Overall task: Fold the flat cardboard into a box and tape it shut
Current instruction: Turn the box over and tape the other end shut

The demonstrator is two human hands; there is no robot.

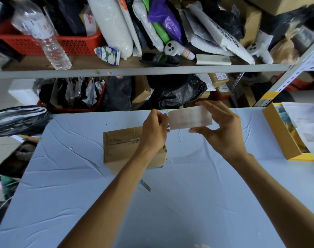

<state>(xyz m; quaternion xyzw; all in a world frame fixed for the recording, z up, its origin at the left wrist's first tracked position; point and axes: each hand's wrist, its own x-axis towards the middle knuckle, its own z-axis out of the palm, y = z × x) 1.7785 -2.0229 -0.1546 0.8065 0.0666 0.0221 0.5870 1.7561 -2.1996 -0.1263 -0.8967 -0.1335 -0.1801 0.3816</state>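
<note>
A small brown cardboard box [122, 149] stands folded on the pale blue table cover, its top flaps closed with a seam running across. Above and to the right of it I hold a strip of translucent tape [189, 118] stretched flat between both hands. My left hand [155, 130] pinches the strip's left end, and its forearm covers the box's right part. My right hand [222, 126] holds the right end between thumb and fingers. The strip hangs in the air, apart from the box.
A small blue-handled cutter [145, 185] lies on the table [188, 203] just below the box. A yellow-edged cardboard tray [281, 133] with papers sits at the right edge. Cluttered shelves [134, 70] with bags, a bottle and a red basket [72, 44] rise behind the table.
</note>
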